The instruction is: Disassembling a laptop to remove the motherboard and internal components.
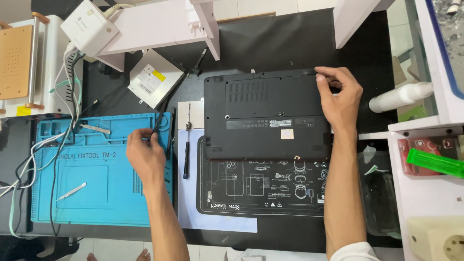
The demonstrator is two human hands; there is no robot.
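Black matting covered the workbench (270, 38), viewed from above, with white shelving at the far edge and right side. At far left stood a white machine with a tan perforated plate (14, 63); white cables ran from it toward the near edge. Next lay one blue silicone repair mat (87, 193), bearing two metal tweezers, one at its far edge (95, 128) and one nearer (71, 191). The left hand (144, 155) rested on the mat's right part, fingers pinched together on a thin black tool (158, 122) whose long axis ran away from the person and slightly rightward. Beyond it lay one silver optical drive (153, 83), turned corner-on. Right of the hand, one black-handled screwdriver (186, 154) lay with its shaft pointing far, parallel to the laptop's left edge. One black laptop (266, 116), underside up, lay with its long axis left to right on a printed black-and-white mat (263, 193). The right hand (340, 99) was the nearer to it, fingertips curled together on its far right corner; the left hand lay well apart to its left. At far right stood one white bottle (401, 96) on its side and one green tool (435, 163).
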